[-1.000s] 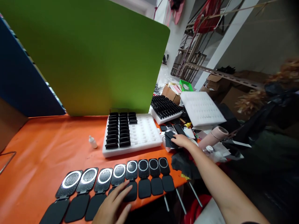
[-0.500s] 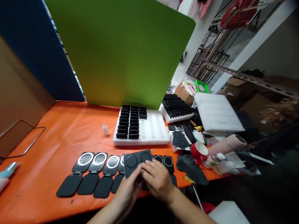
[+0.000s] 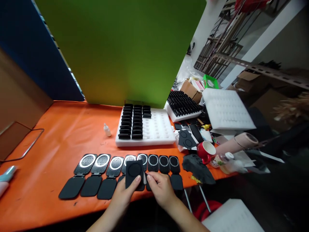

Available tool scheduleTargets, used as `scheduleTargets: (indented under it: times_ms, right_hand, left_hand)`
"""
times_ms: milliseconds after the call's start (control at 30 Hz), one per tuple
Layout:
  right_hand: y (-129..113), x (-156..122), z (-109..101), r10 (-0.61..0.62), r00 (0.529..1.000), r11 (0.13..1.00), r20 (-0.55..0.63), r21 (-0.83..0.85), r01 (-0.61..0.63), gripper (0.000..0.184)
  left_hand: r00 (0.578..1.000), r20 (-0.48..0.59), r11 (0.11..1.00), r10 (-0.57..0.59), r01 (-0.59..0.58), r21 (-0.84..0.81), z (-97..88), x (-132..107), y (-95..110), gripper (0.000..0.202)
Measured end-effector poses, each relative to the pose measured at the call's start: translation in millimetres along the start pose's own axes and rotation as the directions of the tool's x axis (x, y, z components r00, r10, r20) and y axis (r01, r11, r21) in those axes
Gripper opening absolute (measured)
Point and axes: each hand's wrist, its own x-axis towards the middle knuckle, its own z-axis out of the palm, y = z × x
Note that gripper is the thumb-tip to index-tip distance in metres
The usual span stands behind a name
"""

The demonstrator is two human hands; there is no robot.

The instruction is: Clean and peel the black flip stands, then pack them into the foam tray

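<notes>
Holds in the left hand [image 3: 124,194] a dark sheet [image 3: 132,170] with a faint ring on the face, above the near edge of the orange table [image 3: 72,132]; pinches it by the lower right part, with the left thumb laid on the face at the lower border of the ring, and with the other left fingers mostly hidden behind; leaves the upper part of the sheet standing out above the grip, turned with the ring toward the camera; sets the right hand [image 3: 163,190] just beside the right edge of the sheet, with thumb and forefinger close together, next to a narrow pale strip [image 3: 145,179]; cannot tell whether pinching there this strip, the sheet edge or nothing, too small to see; covers partly, with sheet and hands, a row of eight black hinged pieces [image 3: 107,188], laid open with ringed panels on the far side and plain panels on the near side; has beyond this row a white foam tray [image 3: 147,143], with black parts in its left columns, and left of it a small white bottle [image 3: 107,130]; has at the right another two-ringed sheet [image 3: 187,139], near a red mug [image 3: 205,151] and a dark cloth [image 3: 198,168].
</notes>
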Motion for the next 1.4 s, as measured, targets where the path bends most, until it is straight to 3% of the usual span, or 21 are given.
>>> scheduleTargets:
  times_ms: [67, 100, 167, 200, 233, 267, 333, 400, 500, 567, 667, 733, 800, 833, 900, 1000, 1067, 1167, 1267, 1400]
  right_hand:
    - [14, 4, -15, 0.102, 0.993, 0.995, -0.063, 0.001, -0.102, 0.029]
    - [22, 5, -22, 0.175, 0.973, 0.985, -0.149, 0.017, -0.174, 0.031]
    - [34, 5, -33, 0.282, 0.892, 0.957, -0.354, 0.046, -0.285, 0.033]
    - [36, 2, -35, 0.279, 0.862, 0.956, -0.423, 0.036, -0.292, 0.032]
    - [36, -1, -34, 0.229, 0.865, 0.967, -0.446, 0.002, -0.255, 0.029]
    - [33, -5, -31, 0.143, 0.902, 0.983, -0.408, -0.044, -0.176, 0.025]
    - [24, -15, -19, -0.049, 0.979, 0.997, -0.198, -0.075, 0.035, 0.020]
    - [17, -23, -8, -0.095, 0.994, 0.995, -0.062, 0.017, 0.096, 0.019]
    - [22, -26, -2, 0.197, 0.976, 0.956, -0.093, 0.239, -0.170, 0.017]
    - [31, -27, -9, 0.349, 0.937, 0.883, -0.015, 0.340, -0.323, 0.014]
    - [44, -30, -28, 0.372, 0.919, 0.844, 0.131, 0.365, -0.393, 0.016]
    - [51, -31, -45, 0.370, 0.920, 0.846, 0.126, 0.364, -0.390, 0.019]
    - [61, -29, -66, 0.378, 0.925, 0.869, 0.036, 0.330, -0.368, 0.021]
    - [68, -26, -76, 0.379, 0.925, 0.889, -0.033, 0.289, -0.354, 0.021]
    - [85, -17, -96, 0.361, 0.922, 0.925, -0.141, 0.181, -0.334, 0.022]
    - [113, -5, -111, 0.323, 0.940, 0.946, -0.110, 0.067, -0.317, 0.019]
    - [128, 0, -112, 0.324, 0.944, 0.946, -0.060, 0.046, -0.322, 0.019]
    - [143, 0, -107, 0.330, 0.943, 0.944, -0.034, 0.019, -0.330, 0.019]
    - [150, -3, -104, 0.333, 0.942, 0.943, -0.038, 0.013, -0.333, 0.017]
    - [153, -5, -103, 0.337, 0.940, 0.941, -0.047, 0.022, -0.337, 0.017]
  left_hand:
    - [0.997, -0.048, 0.997, -0.055, 0.052, -0.065, -13.2, -4, 3, 0.040]
    - [0.994, -0.073, 0.990, -0.083, 0.073, -0.123, -19.0, -7, 5, 0.042]
    - [0.988, -0.086, 0.967, -0.132, 0.109, -0.230, -25.5, -14, 8, 0.045]
    - [0.984, -0.063, 0.956, -0.164, 0.143, -0.256, -25.5, -18, 9, 0.046]
    - [0.978, -0.030, 0.948, -0.205, 0.191, -0.254, -23.3, -21, 9, 0.046]
    - [0.969, 0.008, 0.944, -0.246, 0.242, -0.226, -19.6, -24, 8, 0.046]
    - [0.951, 0.063, 0.940, -0.302, 0.308, -0.144, -10.7, -27, 3, 0.046]
    - [0.945, 0.084, 0.943, -0.316, 0.323, -0.079, -4.4, -27, -2, 0.047]
    - [0.934, 0.119, 0.938, -0.337, 0.344, -0.044, -2.6, -22, -8, 0.051]
    - [0.915, 0.163, 0.925, -0.369, 0.378, -0.026, -2.4, -20, -11, 0.055]
    - [0.877, 0.259, 0.911, -0.405, 0.412, 0.031, 4.1, -16, -12, 0.060]
    - [0.862, 0.390, 0.945, -0.325, 0.311, 0.100, 12.5, -12, -10, 0.062]
    - [0.830, 0.537, 0.974, -0.152, 0.035, 0.223, 22.5, -6, -7, 0.054]
    - [0.792, 0.605, 0.943, -0.079, -0.138, 0.304, 27.8, -3, -6, 0.046]
    - [0.686, 0.728, 0.768, -0.024, -0.453, 0.453, 38.9, 5, -6, 0.032]
    - [0.501, 0.863, 0.448, -0.061, -0.759, 0.472, 57.1, 15, -14, 0.025]
    - [0.415, 0.909, 0.297, -0.041, -0.863, 0.408, 68.1, 22, -25, 0.024]
    - [0.351, 0.936, 0.168, 0.009, -0.924, 0.345, 78.2, 30, -43, 0.025]
    - [0.323, 0.946, 0.093, 0.031, -0.943, 0.319, 79.8, 35, -56, 0.025]
    - [0.332, 0.942, 0.053, 0.047, -0.943, 0.329, 78.6, 37, -61, 0.024]
